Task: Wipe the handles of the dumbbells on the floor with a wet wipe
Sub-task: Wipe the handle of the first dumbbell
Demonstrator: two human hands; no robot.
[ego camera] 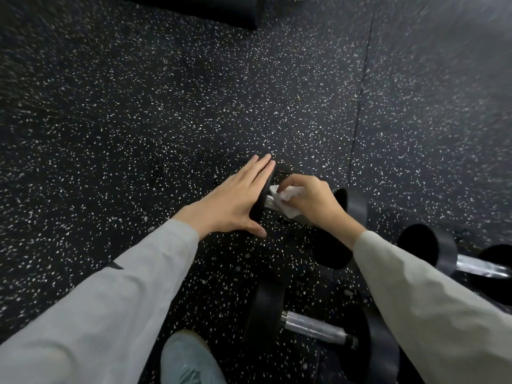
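Three black dumbbells with chrome handles lie on the speckled rubber floor. The farthest dumbbell (267, 202) is under my hands. My left hand (235, 198) lies flat with fingers together against its left head, steadying it. My right hand (310, 200) is closed around the chrome handle with a white wet wipe (285, 196) bunched between fingers and bar. Most of that handle is hidden by the wipe and hand. A second dumbbell (313, 327) lies near the bottom, its handle bare. The third dumbbell (479, 266) sits at the right edge.
A light blue shoe (188, 361) shows at the bottom centre, just left of the near dumbbell. A black padded piece of gym equipment (221, 9) lies at the top. Floor mat seams (360, 106) run down the right side.
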